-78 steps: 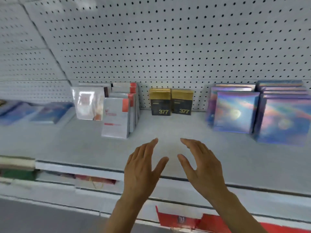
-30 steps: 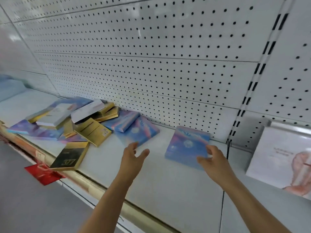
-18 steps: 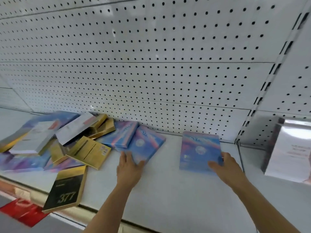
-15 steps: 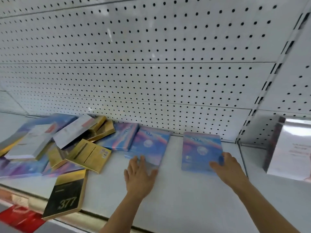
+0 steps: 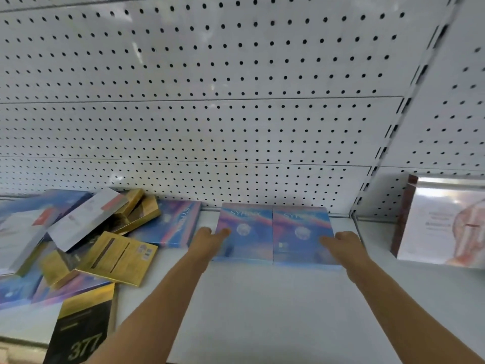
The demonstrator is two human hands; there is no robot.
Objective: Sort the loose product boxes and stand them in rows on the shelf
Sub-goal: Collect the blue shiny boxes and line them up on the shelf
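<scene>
Head view, the only one: two blue-pink boxes stand side by side against the pegboard at the back of the shelf, edges touching, faces turned outward. The left hand holds the left blue box by its left edge, a thumb or fingertip lying on the front face; the right hand holds the right blue box at its right edge, fingers curled round it. Held this way from the outer sides, the pair is probably being squeezed together and squared up, so a row can start from the shelf's right end, near the upright divider.

Pale lettering across the top of each box reads something like "SYH..X"; it is too blurred to give in full. Below it sits a round, moon-like emblem.

To the left lies the loose pile: gold boxes, white boxes with red patches, and more blue-pink ones, all flat or tilted over one another. One further blue-pink box lies flat just left of the standing pair. A black and gold box at the shelf's front edge shows "377" clearly. Beyond the divider stands a glossy white box, its print unreadable.

Sorting looks barely begun, judging by the heap.
</scene>
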